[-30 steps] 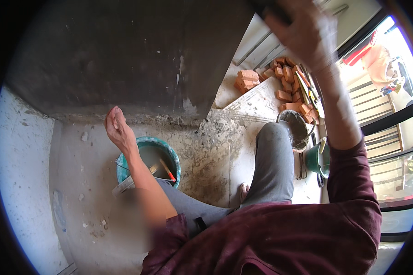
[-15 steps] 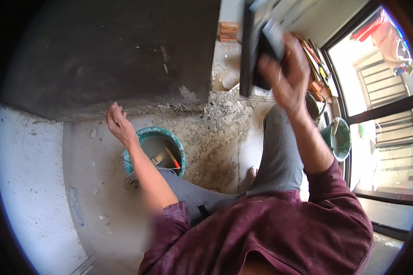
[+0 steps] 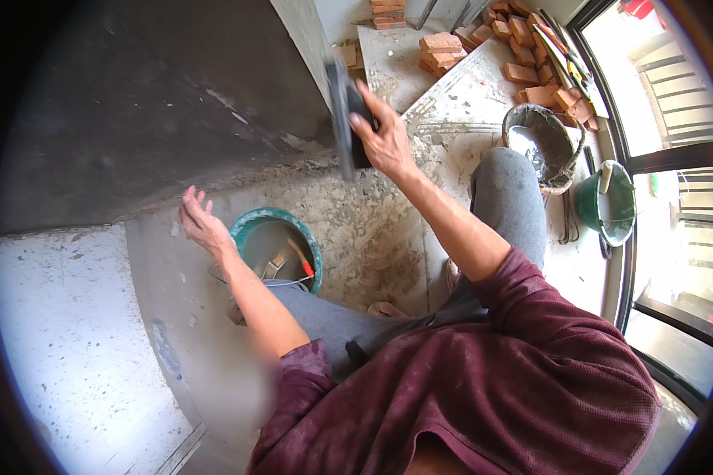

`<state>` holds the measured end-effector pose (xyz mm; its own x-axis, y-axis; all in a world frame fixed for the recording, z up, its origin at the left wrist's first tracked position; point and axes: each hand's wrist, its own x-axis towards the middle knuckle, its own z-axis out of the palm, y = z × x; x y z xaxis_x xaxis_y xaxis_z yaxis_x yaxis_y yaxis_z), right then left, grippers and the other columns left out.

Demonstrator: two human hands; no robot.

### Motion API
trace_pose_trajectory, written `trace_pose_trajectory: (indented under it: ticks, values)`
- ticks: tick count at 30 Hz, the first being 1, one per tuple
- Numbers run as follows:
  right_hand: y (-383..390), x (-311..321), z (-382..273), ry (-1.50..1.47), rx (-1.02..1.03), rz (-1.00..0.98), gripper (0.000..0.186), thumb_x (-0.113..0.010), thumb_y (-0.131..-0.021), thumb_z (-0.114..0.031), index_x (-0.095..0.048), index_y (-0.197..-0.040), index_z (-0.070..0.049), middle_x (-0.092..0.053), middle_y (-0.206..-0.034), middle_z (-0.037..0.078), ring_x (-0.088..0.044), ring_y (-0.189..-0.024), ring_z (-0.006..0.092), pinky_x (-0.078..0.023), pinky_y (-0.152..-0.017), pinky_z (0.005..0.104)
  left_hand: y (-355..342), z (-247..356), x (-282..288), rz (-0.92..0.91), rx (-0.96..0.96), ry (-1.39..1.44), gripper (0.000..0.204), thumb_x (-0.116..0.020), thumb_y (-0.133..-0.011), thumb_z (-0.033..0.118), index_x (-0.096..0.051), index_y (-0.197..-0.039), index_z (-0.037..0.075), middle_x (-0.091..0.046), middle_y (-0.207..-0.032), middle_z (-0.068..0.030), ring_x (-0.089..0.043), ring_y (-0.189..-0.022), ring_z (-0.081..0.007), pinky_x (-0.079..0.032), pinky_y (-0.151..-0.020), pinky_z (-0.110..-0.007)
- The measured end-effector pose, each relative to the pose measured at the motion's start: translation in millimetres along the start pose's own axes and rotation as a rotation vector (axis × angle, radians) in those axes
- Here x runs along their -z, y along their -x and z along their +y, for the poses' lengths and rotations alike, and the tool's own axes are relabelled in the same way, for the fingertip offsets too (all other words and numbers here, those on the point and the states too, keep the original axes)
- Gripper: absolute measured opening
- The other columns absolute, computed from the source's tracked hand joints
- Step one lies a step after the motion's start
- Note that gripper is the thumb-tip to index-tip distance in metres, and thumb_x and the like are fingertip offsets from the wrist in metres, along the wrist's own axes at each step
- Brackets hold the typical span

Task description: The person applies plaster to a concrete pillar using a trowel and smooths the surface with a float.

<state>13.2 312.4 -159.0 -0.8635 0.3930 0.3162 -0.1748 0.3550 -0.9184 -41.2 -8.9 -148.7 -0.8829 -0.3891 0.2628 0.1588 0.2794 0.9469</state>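
On the left, the freshly coated dark grey wall [image 3: 135, 111] fills the far side of the view, with the pale bare surface [image 3: 63, 332] below it nearer the person. The left hand [image 3: 200, 224] hangs in front of the wall's lower edge, fingers loosely spread and curled, holding nothing; it has barely shifted over the last second. Just to its right, on the floor, sits the teal bucket [image 3: 253, 222], with 1 orange-handled tool [image 3: 300, 260] lying inside. The real change is further right: the right hand [image 3: 384, 138], which was raised high at the top right 1 second ago, has swung down and leftward and now sits just beside the wall's right corner, fingers wrapped firmly around the dark plastering float [image 3: 342, 111], whose blade is blurred and turned edge-on. That suggests the float is being brought back toward the wall for another pass. Further right lie the grey mortar-caked bucket [image 3: 572, 168], the green bucket [image 3: 590, 206] and a scatter of red bricks [image 3: 523, 47] at the far right.
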Motion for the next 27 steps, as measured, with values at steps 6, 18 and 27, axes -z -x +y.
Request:
trace_pose_trajectory:
  ticks: [6, 18, 27]
  values:
    - [-9, 36, 16, -0.103, -0.073, 0.068, 0.056, -0.062, -0.088, -0.020, -0.049, -0.137, 0.004, -0.063, -0.121, 0.028, -0.063, -0.111, 0.0341, -0.045, -0.101, 0.0401, 2, 0, -4, -0.017, -0.026, -0.043, 0.050, -0.042, -0.102, 0.039, -0.059, -0.121, -0.004, -0.058, -0.126, -0.0160, -0.060, -0.111, -0.0287, -0.050, -0.094, -0.043]
    - [-17, 12, 30, 0.034, -0.096, -0.159, 0.054, -0.062, -0.091, -0.021, -0.048, -0.137, 0.003, -0.054, -0.133, 0.028, -0.050, -0.127, 0.0403, -0.040, -0.106, 0.0399, -6, 1, -4, 0.022, 0.029, 0.095, 0.051, -0.044, -0.101, 0.040, -0.060, -0.122, -0.003, -0.060, -0.125, -0.0157, -0.060, -0.112, -0.0282, -0.049, -0.094, -0.041]
    - [-4, 105, -175, 0.777, 1.039, 0.072, 0.058, -0.081, -0.066, -0.007, -0.065, -0.122, -0.006, -0.067, -0.098, 0.009, -0.062, -0.080, 0.0245, -0.053, -0.072, 0.0349, -2, 7, -3, 0.005, 0.028, 0.135, 0.053, -0.046, -0.101, 0.041, -0.057, -0.126, -0.004, -0.058, -0.128, -0.0160, -0.058, -0.117, -0.0285, -0.048, -0.099, -0.041]
